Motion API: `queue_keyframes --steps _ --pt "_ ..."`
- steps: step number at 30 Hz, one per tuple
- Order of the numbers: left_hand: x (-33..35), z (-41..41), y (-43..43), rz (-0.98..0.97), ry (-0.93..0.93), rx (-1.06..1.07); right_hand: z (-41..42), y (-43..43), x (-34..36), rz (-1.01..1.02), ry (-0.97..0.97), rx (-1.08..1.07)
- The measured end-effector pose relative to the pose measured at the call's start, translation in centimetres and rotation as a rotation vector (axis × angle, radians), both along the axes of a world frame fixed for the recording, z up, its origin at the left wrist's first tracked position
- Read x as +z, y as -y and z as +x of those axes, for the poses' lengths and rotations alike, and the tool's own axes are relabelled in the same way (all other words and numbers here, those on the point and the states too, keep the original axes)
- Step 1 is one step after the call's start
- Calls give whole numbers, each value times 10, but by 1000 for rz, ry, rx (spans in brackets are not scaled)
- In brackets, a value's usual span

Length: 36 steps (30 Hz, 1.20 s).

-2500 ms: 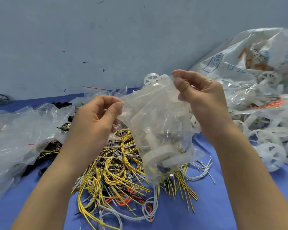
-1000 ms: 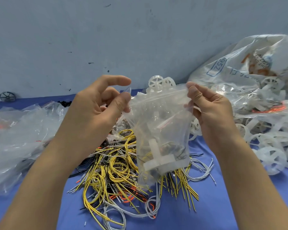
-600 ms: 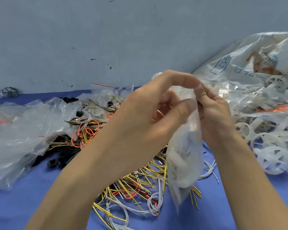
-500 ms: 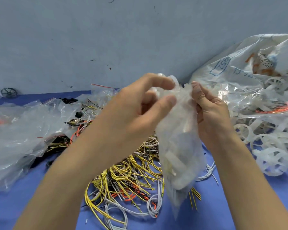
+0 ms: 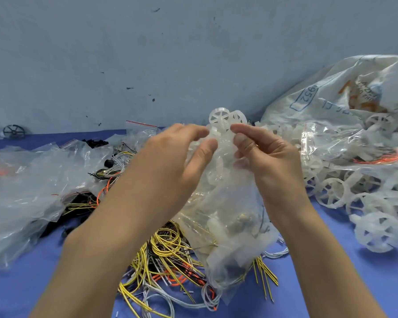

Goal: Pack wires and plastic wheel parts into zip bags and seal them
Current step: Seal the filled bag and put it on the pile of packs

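Both hands up: left hand [image 5: 182,157] and right hand [image 5: 262,154] fingers pinching top edge of zip bag [image 5: 225,226], bag hanging over wire pile [image 5: 170,260] on desk [image 5: 331,283].

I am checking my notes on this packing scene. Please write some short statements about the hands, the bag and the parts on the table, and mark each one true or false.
1. Both the left hand and the right hand pinch the top of the small clear plastic zip bag. True.
2. The zip bag is empty. False: pale plastic parts and some wires show through it.
3. The tangled heap of yellow, white and orange wires lies on the blue table cover below the bag. True.
4. The loose white plastic spoked wheels lie to the left of the hands. False: they lie to the right.
5. A dark spoked wheel sits far left by the wall. True.
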<state>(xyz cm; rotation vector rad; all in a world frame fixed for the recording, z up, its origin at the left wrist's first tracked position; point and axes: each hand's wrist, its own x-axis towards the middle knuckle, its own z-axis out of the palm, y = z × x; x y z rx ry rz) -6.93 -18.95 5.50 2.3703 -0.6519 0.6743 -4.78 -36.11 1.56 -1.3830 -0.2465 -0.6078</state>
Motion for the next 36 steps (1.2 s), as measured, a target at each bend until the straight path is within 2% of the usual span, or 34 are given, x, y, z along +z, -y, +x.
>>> queue_keyframes --steps 6,13,23,32,36 --pt "-8 6 8 62 -12 -8 -9 -10 2 -46 44 62" --pt "-11 9 9 101 43 24 -10 -6 -1 -64 -71 111" --pt "-8 6 13 202 140 112 -14 -10 0 -172 14 58" --pt "-12 10 17 26 75 40 -13 -17 0 -102 -12 102" --pt "-11 12 20 46 103 57 -14 -14 0 -82 -42 129"
